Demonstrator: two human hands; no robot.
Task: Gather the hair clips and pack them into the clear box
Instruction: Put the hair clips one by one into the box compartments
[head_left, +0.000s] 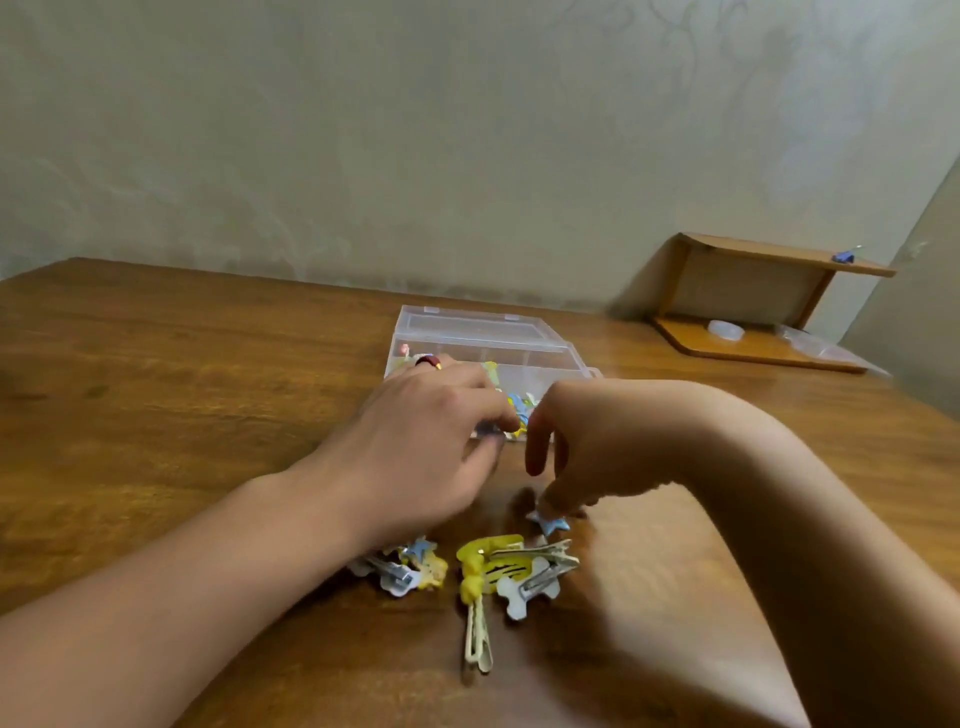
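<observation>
Fingers of the right hand (571, 457) pinch down on a blue star clip (549, 522) lying on the worktop (182, 389); left hand (431, 441) rests curled at the clear box (488, 343), grip unclear. Best lift cleanly, clearing the remaining clips (483, 571).

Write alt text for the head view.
A person's right hand pinches a blue star clip on a wooden table, while the left hand reaches into an open clear box holding clips. More hair clips lie nearer the camera.
</observation>
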